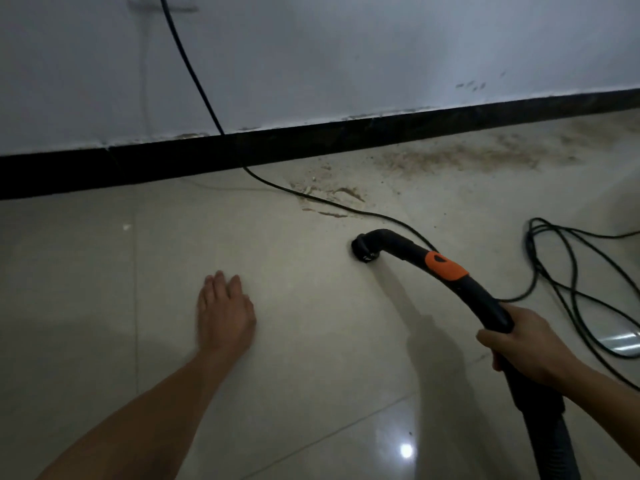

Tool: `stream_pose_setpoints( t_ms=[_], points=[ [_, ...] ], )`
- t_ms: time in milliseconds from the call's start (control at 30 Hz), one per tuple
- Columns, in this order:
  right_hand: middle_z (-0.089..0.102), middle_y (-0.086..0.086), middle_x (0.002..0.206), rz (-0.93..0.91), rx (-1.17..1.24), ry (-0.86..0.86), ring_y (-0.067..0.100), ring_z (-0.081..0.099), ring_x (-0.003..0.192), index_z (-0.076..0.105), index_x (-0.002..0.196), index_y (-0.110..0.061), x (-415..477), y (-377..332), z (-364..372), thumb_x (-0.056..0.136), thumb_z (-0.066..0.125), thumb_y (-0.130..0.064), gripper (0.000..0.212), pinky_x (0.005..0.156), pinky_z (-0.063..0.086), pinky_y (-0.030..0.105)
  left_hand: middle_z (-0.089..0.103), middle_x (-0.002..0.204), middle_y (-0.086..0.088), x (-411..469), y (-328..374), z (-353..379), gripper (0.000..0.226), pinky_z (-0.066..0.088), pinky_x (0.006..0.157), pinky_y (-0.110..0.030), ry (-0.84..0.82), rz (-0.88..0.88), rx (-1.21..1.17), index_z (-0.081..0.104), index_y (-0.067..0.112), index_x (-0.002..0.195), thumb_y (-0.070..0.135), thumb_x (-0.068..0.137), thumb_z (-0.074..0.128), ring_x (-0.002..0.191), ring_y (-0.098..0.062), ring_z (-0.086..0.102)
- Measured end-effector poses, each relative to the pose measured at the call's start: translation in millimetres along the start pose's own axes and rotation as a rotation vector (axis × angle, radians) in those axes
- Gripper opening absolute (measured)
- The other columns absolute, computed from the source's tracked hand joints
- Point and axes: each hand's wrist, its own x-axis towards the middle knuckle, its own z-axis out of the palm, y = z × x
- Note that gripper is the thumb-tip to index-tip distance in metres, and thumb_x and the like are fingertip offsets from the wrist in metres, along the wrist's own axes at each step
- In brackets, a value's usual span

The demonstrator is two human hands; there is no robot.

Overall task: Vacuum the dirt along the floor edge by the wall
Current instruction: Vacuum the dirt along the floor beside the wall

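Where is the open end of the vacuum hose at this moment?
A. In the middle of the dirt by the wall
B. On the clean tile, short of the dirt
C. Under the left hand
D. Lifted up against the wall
B: the hose end sits low over bare tile, with the dirt farther off along the black baseboard.

The single head-worn camera looked forward and down from low and close over the tiled floor (277, 306). It faced the wall (346, 46) and its black skirting (311, 143), which crossed the upper frame slanting up toward the right.
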Motion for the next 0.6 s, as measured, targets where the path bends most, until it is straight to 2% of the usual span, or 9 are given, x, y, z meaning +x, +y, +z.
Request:
stream_pose_setpoints(
  t_ms=[100,200,367,600],
  points=[
    [0.067,0.008,0.053,0.063,0.045,0.041,0.023,0.067,0.046,0.062,0.083,-0.011,-0.7,20.1,-12.7,0.078,0.072,-0.010,0.011,0.052,0.050,0.032,0.038,0.145,-0.028,-1.4,25.2,8.3,0.046,0.023,0.113,-0.047,-0.026,0.063,-0.050,0.048,-0.001,0.136,0.014,0.093,0.052,0.138,-0.041,0.030],
    [0.067,0.009,0.053,0.100,0.078,0.080,0.023,0.067,0.046,0.062,0.082,-0.009,5.6,22.5,-12.3,0.079,0.072,-0.010,0.011,0.050,0.049,0.030,0.041,0.142,-0.031,-4.2,29.2,18.8,0.043,0.027,0.112,-0.051,0.024,0.072,-0.054,0.052,-0.004,0.132,0.013,0.093,0.048,0.135,-0.045,0.034],
    [0.068,0.015,0.063,0.113,0.155,0.109,0.024,0.069,0.049,0.061,0.089,-0.010,31.8,-2.6,8.0,0.080,0.072,-0.009,0.014,0.049,0.051,0.030,0.043,0.139,-0.032,-6.4,26.6,21.7,0.055,0.031,0.110,-0.052,0.042,0.102,-0.042,0.054,-0.004,0.129,0.026,0.091,0.028,0.132,-0.046,0.038],
    [0.067,0.015,0.063,0.054,0.163,0.079,0.025,0.068,0.048,0.060,0.088,-0.006,57.1,-34.2,24.7,0.079,0.071,-0.009,0.014,0.050,0.051,0.032,0.043,0.141,-0.029,-5.4,27.3,22.4,0.055,0.031,0.111,-0.050,0.069,0.091,-0.032,0.054,-0.002,0.130,0.026,0.090,0.028,0.134,-0.043,0.038]
  ],
)
